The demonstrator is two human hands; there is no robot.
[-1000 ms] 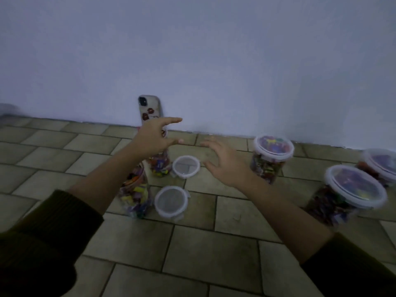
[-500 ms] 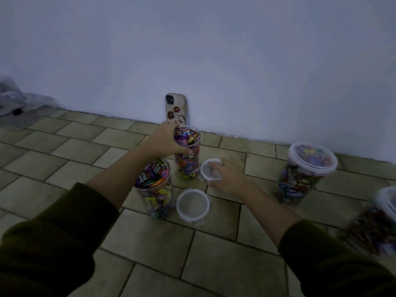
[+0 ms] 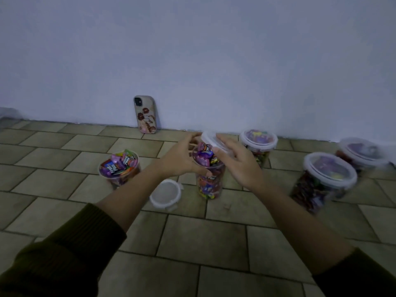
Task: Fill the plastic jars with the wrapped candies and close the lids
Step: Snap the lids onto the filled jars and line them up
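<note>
Partly blurred, the right hand (image 3: 240, 166) clamps the lid (image 3: 208, 138); the left hand (image 3: 180, 160) grips the candy jar (image 3: 211, 184) on a tiled floor (image 3: 192, 243) beside a pale wall (image 3: 214, 61).

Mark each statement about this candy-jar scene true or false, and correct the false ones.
1. The left hand grips a jar full of candies. True.
2. The right hand presses a lid flat on the floor. False: it holds the lid tilted above the jar's mouth.
3. A loose lid lies on the floor. True.
4. The phone lies flat on the floor. False: it stands leaning on the wall.
5. The left jar is closed. False: it is open, with candies showing.
6. Three lidded jars stand to the right. True.
</note>
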